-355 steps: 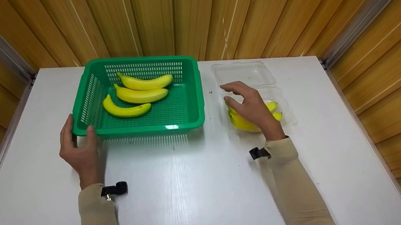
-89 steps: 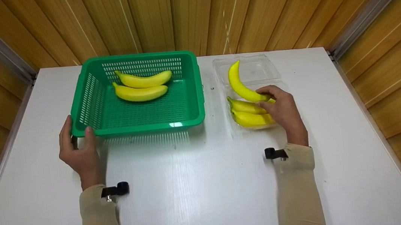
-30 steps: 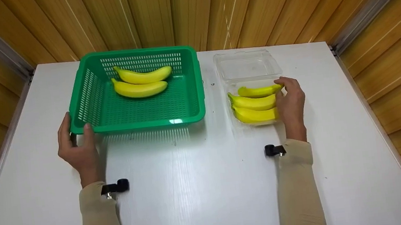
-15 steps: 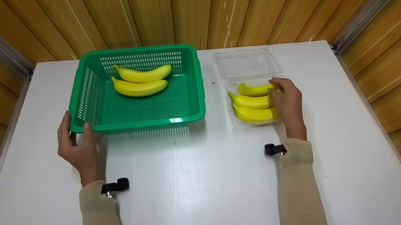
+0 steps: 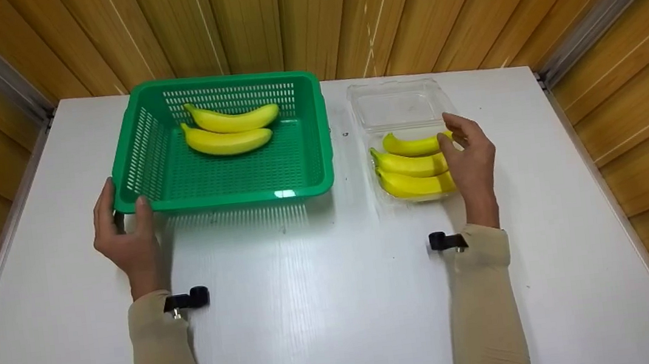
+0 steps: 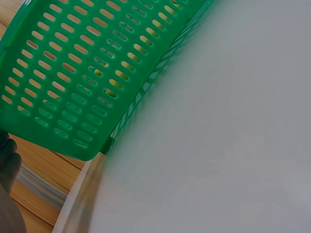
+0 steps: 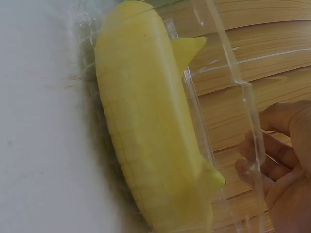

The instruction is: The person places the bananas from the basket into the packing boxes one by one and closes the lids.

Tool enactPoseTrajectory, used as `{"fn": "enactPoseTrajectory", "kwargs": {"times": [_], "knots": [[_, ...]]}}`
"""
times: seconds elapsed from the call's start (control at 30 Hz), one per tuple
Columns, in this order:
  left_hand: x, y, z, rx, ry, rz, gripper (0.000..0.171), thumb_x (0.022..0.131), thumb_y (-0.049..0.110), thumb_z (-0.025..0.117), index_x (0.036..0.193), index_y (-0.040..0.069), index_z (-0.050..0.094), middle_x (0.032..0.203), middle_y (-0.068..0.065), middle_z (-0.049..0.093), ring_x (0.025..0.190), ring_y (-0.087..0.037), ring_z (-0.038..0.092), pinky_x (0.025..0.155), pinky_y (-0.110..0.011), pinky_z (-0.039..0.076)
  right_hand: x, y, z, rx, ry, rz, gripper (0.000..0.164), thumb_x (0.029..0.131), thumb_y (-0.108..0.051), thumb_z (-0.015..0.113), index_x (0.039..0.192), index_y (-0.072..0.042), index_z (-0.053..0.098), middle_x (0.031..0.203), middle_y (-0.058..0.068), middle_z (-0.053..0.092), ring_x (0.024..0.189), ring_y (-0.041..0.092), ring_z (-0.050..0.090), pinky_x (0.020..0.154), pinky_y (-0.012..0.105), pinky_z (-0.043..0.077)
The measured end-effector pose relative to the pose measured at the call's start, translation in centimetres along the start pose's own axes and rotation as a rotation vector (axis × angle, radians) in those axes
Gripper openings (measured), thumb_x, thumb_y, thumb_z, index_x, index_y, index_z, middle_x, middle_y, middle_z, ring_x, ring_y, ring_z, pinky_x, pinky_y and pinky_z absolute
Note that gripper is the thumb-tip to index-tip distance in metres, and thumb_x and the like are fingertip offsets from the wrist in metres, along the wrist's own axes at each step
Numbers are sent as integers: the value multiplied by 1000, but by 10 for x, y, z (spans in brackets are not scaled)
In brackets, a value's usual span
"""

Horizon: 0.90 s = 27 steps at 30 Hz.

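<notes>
My left hand (image 5: pixel 126 241) holds the near left corner of the green plastic basket (image 5: pixel 229 200), fingers along the side and thumb at the front. Two yellow bananas (image 5: pixel 228 143) lie side by side in the basket. On the right, a clear plastic clamshell box (image 5: pixel 377 200) holds three bananas (image 5: pixel 411 163) in a row. Over the box's right end is my right hand (image 5: pixel 471 159), thumb and forefinger spread around the tip of the farthest banana (image 5: pixel 412 145). In the right wrist view, its fingers (image 7: pixel 272 145) show loosely bent behind the clear wall, holding nothing.
The box's clear lid (image 5: pixel 398 106) lies folded back on the white table (image 5: pixel 314 305), toward the wood-look wall (image 5: pixel 306 19). Similar panels rise on both sides. Each sleeve carries a small black wrist camera (image 5: pixel 196 297).
A banana has gone from the basket into the clear box as its farthest one. My right hand has just loosened its fingers from that banana's tip. My left hand stays at the basket corner.
</notes>
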<state>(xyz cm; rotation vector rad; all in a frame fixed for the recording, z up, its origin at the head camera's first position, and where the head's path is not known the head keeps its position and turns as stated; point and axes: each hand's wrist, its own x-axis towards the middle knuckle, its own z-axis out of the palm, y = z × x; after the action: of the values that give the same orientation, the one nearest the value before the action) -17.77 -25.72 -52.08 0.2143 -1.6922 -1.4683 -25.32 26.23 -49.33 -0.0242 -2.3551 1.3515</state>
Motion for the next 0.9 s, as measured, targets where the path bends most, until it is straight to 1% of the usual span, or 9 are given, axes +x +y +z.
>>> {"fn": "enactPoseTrajectory", "kwargs": {"times": [0.03, 0.13, 0.23, 0.4, 0.5, 0.63, 0.77, 0.9], "knots": [[0, 0, 0, -3, 1, -11, 50, 96, 0, 70, 144, -6, 61, 145, -18, 62, 134, -24, 59, 115, -37, 47, 0, -1, 0, 12, 2, -2, 39, 103, -4, 68, 142, -4, 66, 141, 9, 65, 131, 22, 60, 114, 36, 48], [0, 2, 1, -2, -2, -17, 50, 96, 0, 70, 145, -7, 61, 146, -19, 62, 135, -25, 58, 115, -37, 46, -1, -2, 0, 25, -8, 7, 40, 104, -7, 68, 144, -5, 64, 143, 10, 64, 132, 21, 59, 114, 36, 47], [0, 3, 0, 3, -7, -6, 50, 96, 1, 70, 144, -7, 61, 145, -19, 62, 135, -25, 59, 115, -37, 47, -2, -4, 2, 32, -25, 8, 41, 105, -9, 68, 145, -4, 63, 145, 12, 63, 134, 23, 59, 115, 38, 47], [0, 3, -1, 0, 3, 10, 50, 94, 1, 70, 143, -7, 63, 143, -18, 64, 133, -24, 60, 113, -35, 48, -4, -7, 8, 38, -38, -30, 43, 104, -9, 68, 146, -2, 61, 144, 12, 63, 133, 23, 59, 115, 40, 47], [1, 3, -2, 3, 3, 22, 49, 95, 1, 70, 143, -8, 62, 144, -19, 63, 133, -25, 60, 113, -36, 48, -4, -12, 14, 46, -53, -49, 44, 104, -10, 69, 147, -3, 61, 144, 9, 64, 133, 21, 59, 114, 38, 48], [0, 3, -2, 4, -6, 18, 50, 95, 0, 69, 144, -9, 61, 145, -21, 62, 134, -26, 59, 114, -39, 47, -5, -22, 25, 93, -73, -91, 46, 102, -10, 72, 147, -5, 61, 144, 8, 64, 132, 20, 60, 114, 38, 48], [-1, 4, 0, -9, 1, -15, 50, 95, -1, 70, 144, -8, 61, 145, -20, 62, 135, -25, 59, 115, -39, 46, -7, -32, 35, 167, -87, -133, 46, 101, -9, 73, 146, -3, 61, 142, 9, 65, 131, 22, 62, 114, 41, 48], [1, 5, 0, -13, 11, -28, 50, 94, -1, 70, 143, -8, 61, 145, -19, 62, 135, -24, 59, 115, -38, 46, -6, -44, 43, 224, -114, -151, 47, 101, -10, 73, 145, -1, 60, 141, 9, 65, 131, 23, 61, 115, 44, 47]]}}
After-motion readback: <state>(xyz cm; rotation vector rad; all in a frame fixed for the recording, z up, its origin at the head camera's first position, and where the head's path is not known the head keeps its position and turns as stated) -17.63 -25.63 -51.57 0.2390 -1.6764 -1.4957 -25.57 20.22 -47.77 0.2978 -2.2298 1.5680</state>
